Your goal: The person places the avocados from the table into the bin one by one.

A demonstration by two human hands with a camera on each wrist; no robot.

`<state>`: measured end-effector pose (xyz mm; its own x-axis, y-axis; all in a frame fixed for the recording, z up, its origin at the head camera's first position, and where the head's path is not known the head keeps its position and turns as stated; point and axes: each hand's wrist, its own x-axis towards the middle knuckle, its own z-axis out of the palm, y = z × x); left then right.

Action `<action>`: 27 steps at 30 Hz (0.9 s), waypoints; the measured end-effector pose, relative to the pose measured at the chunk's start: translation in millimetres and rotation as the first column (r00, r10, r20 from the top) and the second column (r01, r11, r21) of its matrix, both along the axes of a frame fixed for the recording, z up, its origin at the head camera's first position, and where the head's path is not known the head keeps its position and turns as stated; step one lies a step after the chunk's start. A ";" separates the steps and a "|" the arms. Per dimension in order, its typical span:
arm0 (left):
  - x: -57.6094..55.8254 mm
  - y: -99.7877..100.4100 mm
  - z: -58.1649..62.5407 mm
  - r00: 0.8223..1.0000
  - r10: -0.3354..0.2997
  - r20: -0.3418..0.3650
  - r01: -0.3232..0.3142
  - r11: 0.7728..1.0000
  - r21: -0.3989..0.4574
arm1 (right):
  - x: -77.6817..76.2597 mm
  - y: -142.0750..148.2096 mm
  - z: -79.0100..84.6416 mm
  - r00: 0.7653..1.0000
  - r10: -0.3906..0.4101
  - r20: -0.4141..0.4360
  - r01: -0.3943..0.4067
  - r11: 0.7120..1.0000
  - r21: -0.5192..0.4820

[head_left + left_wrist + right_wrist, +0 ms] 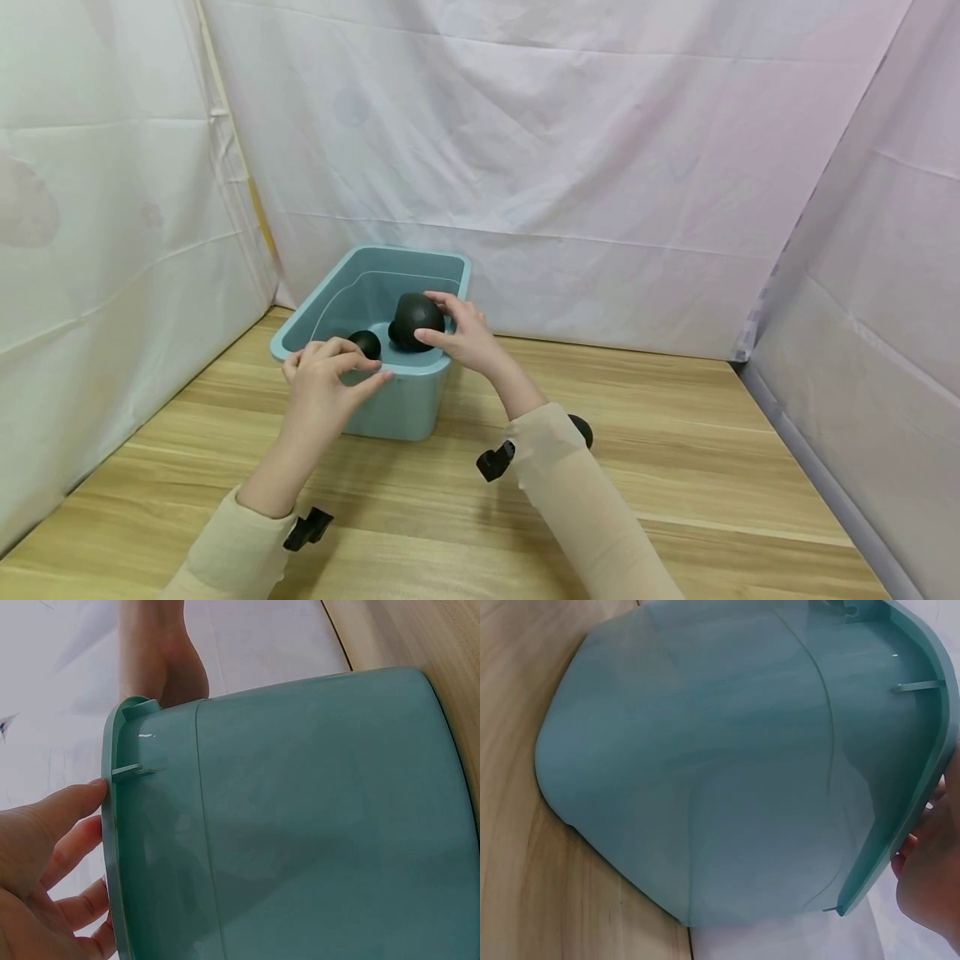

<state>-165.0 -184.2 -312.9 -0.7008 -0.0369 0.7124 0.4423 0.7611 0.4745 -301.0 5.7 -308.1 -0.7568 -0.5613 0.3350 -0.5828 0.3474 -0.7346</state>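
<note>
In the head view my right hand (467, 337) holds a large black rounded object (417, 321) inside the blue-green plastic bin (397, 408), thumb on the near side and fingers on the far side. A smaller dark round shape shows at that object's left and cannot be told apart from it. My left hand (322, 379) is at the near rim, fingers over the edge beside a small black ball (366, 343). In the left wrist view the left thumb (75, 802) meets the rim, and nothing shows between thumb and fingers. The right wrist view shows only part of the right hand (930, 862) past the rim.
Another black rounded object (581, 430) lies on the wooden table (660, 500), partly hidden by my right sleeve. White cloth (570, 150) hangs behind the bin and along both sides. A small black camera mount is on each sleeve.
</note>
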 end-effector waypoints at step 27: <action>-0.3 1.8 -1.8 1.000 -0.004 -0.009 0.004 1.000 -0.009 | -3.9 10.6 -2.1 0.998 0.060 -0.006 -0.059 0.988 0.141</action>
<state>-165.3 -182.4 -314.6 -0.6945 -0.0277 0.7190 0.4496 0.7634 0.4637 -305.0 16.3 -310.2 -0.7176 -0.6473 0.2569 -0.6128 0.4117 -0.6745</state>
